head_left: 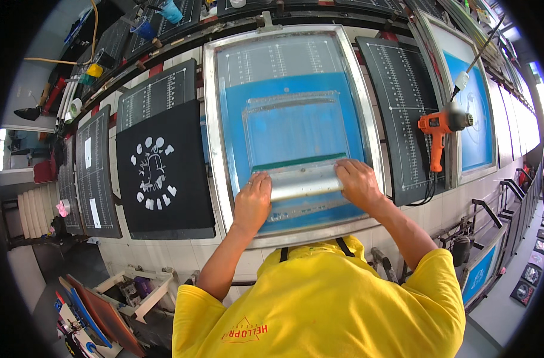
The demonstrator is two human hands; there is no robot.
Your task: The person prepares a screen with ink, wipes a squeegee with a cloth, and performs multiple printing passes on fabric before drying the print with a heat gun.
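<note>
Both my hands grip a squeegee (pixel 306 181) with a silver metal holder and a green blade edge. My left hand (pixel 253 200) is closed around its left end, and my right hand (pixel 360 185) holds the right end. The squeegee lies crosswise on the near half of a screen printing frame (pixel 211 113). Its mesh is coated blue (pixel 233 128), with a paler, wet-looking rectangle (pixel 299 132) beyond the blade. Greyish smears of ink or paste (pixel 293 99) line the far edge of that rectangle. A dark platen with white grid marks (pixel 272 56) shows through the mesh.
To the left, a black fabric piece with a white print (pixel 158 173) covers a platen. An orange heat gun (pixel 439 130) rests at the right beside another blue screen (pixel 466 101). Blue cups (pixel 143 28) stand at the far left. A metal rail (pixel 182 37) runs behind the screen.
</note>
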